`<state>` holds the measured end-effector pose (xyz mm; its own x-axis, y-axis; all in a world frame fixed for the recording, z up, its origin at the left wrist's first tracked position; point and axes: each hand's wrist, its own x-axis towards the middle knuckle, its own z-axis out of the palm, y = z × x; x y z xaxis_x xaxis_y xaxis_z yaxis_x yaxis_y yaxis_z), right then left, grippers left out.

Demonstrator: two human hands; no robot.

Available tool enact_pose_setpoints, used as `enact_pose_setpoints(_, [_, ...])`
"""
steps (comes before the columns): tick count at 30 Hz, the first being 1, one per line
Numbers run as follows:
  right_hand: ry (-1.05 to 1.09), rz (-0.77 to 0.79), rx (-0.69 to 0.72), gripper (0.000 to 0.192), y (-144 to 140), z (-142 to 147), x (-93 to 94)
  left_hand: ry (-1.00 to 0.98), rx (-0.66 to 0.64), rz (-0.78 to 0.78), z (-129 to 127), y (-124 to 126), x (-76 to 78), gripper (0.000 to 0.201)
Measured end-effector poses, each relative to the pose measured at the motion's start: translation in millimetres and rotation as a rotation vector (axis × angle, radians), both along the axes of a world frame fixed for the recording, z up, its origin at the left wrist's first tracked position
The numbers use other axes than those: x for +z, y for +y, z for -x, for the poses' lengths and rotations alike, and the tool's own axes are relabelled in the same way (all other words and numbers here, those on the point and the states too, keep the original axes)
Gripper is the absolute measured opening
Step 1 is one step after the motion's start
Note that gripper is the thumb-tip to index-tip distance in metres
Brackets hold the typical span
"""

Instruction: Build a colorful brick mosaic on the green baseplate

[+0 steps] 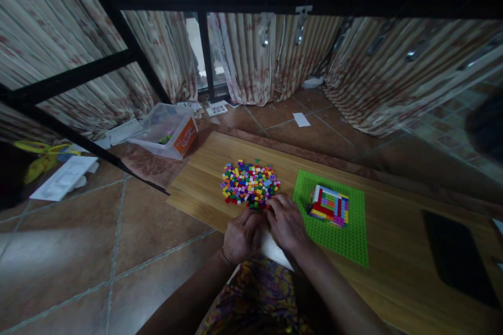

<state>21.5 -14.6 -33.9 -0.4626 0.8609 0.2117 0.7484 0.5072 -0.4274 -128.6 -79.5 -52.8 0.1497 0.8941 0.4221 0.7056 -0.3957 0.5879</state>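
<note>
My left hand [242, 234] and right hand [286, 222] sit together at the near edge of the brick pile [250, 183] on the table [204, 188]; whether they pinch a brick, I cannot tell. A careless sweep could scatter bricks onto the floor [98, 251].

No legible text in this view. Orange label [189, 137] on the side of the clear plastic box [165, 128], left of frame centre: white print present, too small and blurred to read. White keypad-like item [217, 110] on the floor by the curtains, upper centre: grid of marks, no characters resolvable. White paper slip [301, 119] on the tiles: no print discernible.
</note>
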Motion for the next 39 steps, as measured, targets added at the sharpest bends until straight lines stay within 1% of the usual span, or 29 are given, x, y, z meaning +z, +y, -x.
enact_pose_setpoints(2, [0.041,-0.003,0.008,0.010,-3.2,-4.3,2.6,-0.063,0.049,0.046,0.0,0.1,4.2,0.019])
enact_pose_setpoints(5, [0.170,0.023,0.067,0.013,-11.1,-9.8,9.6,-0.194,0.126,0.139,1.8,2.8,12.9,0.020])
enact_pose_setpoints(8, [0.285,0.091,0.096,0.015,-19.0,-11.4,17.1,-0.335,0.103,0.273,2.5,5.6,23.4,0.021])
enact_pose_setpoints(11, [0.361,0.154,0.079,0.018,-25.1,-11.4,21.9,-0.493,0.048,0.418,-3.0,3.4,31.1,0.024])
enact_pose_setpoints(14, [0.429,0.212,0.075,0.020,-31.6,-13.7,24.0,-0.711,0.079,0.523,-14.2,-3.1,34.3,0.028])
enact_pose_setpoints(17, [0.482,0.285,0.033,0.021,-39.9,-18.6,25.5,-0.937,0.113,0.629,-24.1,-9.5,35.6,0.029])
enact_pose_setpoints(21, [0.539,0.429,-0.045,0.020,-51.5,-25.4,27.2,-1.108,0.117,0.741,-30.1,-15.9,36.4,0.032])
enact_pose_setpoints(24, [0.621,0.568,-0.115,0.018,-59.7,-27.8,26.1,-1.145,0.113,0.798,-32.7,-20.1,35.8,0.032])
enact_pose_setpoints(26, [0.704,0.673,-0.196,0.021,-64.9,-27.4,23.8,-1.112,0.097,0.799,-34.4,-22.6,36.1,0.030])
enact_pose_setpoints(28, [0.783,0.747,-0.281,0.024,-69.7,-25.7,21.0,-1.060,0.085,0.781,-35.7,-25.0,37.6,0.027])
enact_pose_setpoints(31, [0.843,0.780,-0.353,0.019,-76.1,-22.5,18.3,-1.004,0.097,0.792,-35.9,-28.1,41.6,0.026])
enact_pose_setpoints(34, [0.894,0.770,-0.394,0.013,-81.4,-20.6,19.0,-0.989,0.114,0.844,-34.8,-31.4,45.6,0.029])
enact_pose_setpoints(39, [0.958,0.772,-0.378,0.012,-85.5,-23.0,26.0,-1.041,0.112,0.929,-34.1,-37.7,47.4,0.030])
